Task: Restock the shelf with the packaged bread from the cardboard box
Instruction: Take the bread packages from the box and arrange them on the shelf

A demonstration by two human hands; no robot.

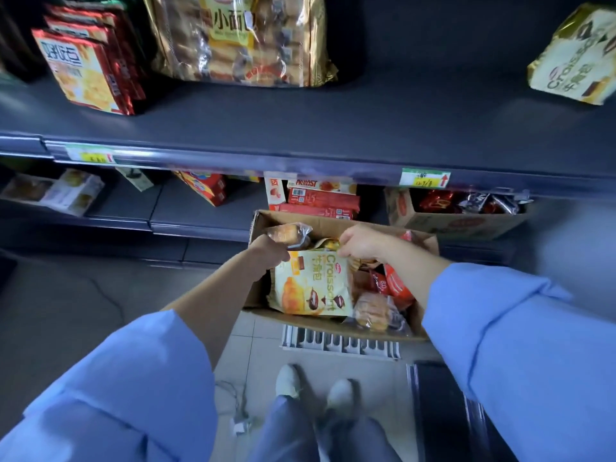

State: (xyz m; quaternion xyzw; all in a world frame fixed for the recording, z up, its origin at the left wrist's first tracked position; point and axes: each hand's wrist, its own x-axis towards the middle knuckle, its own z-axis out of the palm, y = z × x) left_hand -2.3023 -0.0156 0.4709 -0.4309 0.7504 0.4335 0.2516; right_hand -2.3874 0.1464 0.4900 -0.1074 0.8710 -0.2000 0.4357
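Note:
An open cardboard box point(333, 323) stands on the floor below me, filled with packaged bread and snacks. On top lies a cream and gold Croissant bag point(313, 285). My right hand point(361, 243) pinches the bag's top edge. My left hand point(271, 250) is closed on a clear-wrapped bread pack point(290, 235) at the box's far left corner. More wrapped buns point(373, 311) and red packets point(396, 285) lie at the box's right side. A matching Croissant bag point(573, 58) stands on the dark shelf point(333, 128) at upper right.
On the upper shelf stand red cracker packs point(86, 65) at left and a big gold bread bag point(240, 38) in the middle. The lower shelf holds red boxes point(320, 198) and another cardboard box point(456, 215). A white floor grille point(340, 343) lies by my shoes point(313, 388).

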